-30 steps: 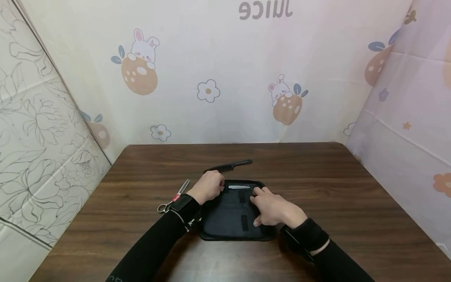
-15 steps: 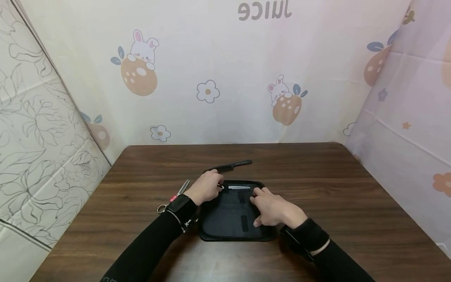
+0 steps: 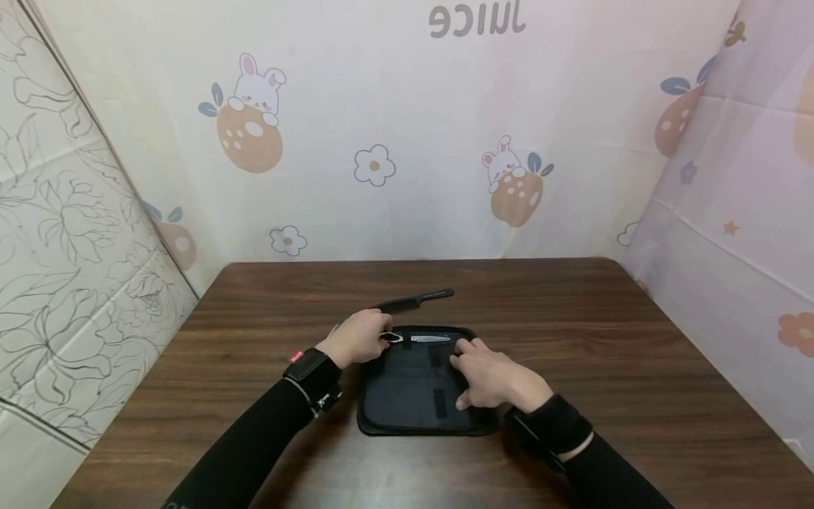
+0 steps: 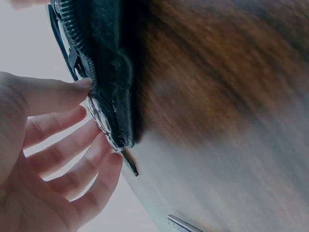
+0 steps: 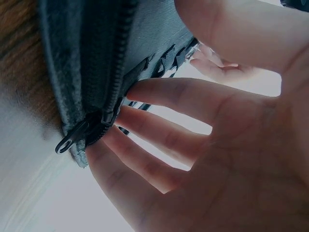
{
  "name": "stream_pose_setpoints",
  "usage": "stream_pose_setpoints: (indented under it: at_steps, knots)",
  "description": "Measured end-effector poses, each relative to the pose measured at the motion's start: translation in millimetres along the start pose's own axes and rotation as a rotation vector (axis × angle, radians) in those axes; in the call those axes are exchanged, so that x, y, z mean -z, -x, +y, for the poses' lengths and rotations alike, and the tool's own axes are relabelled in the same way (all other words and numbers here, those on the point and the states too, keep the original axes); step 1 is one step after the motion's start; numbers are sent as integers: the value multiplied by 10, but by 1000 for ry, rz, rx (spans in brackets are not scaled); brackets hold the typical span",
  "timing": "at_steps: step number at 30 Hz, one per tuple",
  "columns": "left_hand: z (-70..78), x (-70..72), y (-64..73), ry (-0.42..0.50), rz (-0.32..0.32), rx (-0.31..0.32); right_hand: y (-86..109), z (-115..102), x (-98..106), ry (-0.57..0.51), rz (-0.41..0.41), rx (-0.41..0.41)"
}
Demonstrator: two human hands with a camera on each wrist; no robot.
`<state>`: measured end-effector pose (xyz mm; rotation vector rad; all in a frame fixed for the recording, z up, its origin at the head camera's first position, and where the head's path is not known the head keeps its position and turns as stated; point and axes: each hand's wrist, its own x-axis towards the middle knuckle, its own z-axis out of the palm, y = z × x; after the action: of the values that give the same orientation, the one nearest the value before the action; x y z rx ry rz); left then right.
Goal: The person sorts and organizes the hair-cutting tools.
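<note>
A black zip case (image 3: 407, 406) lies unfolded flat on the table. Silver scissors (image 3: 430, 338) sit along its far inner edge, blades under a dark strap, finger rings sticking out leftward. My left hand (image 3: 357, 338) is at the case's far left corner; in the left wrist view its thumb touches the zip edge (image 4: 91, 67) and its extended fingers lie by the metal rings (image 4: 100, 117). My right hand (image 3: 496, 375) rests on the case's right side, fingers extended over the zip edge. A zip pull (image 5: 70, 137) dangles near its fingertips in the right wrist view.
A black comb (image 3: 400, 305) lies beyond the case. A second pair of scissors, with a red tag (image 3: 297, 356), lies left of the case, mostly hidden behind my left hand and wrist. The brown wooden table (image 3: 559, 304) reaches back to a patterned curtain (image 3: 420, 212).
My left hand has drawn back leftward, uncovering the finger rings of the scissors in the case and covering more of the second pair. The right hand stays put.
</note>
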<state>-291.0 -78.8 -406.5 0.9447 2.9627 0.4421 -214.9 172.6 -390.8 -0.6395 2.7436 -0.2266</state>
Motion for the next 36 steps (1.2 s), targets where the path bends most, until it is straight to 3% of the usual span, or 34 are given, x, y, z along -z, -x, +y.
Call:
stream_pose_setpoints:
  at_steps: [8,27,36]
  knots:
    - [-30,-5,4,61,-27,-9,-2,0,8,6,-2,-3]
    - [25,-29,-58,43,-9,53,6,0,14,8,-1,0]
    - [26,-64,-80,26,3,30,-5,-4,-7,11,-3,-4]
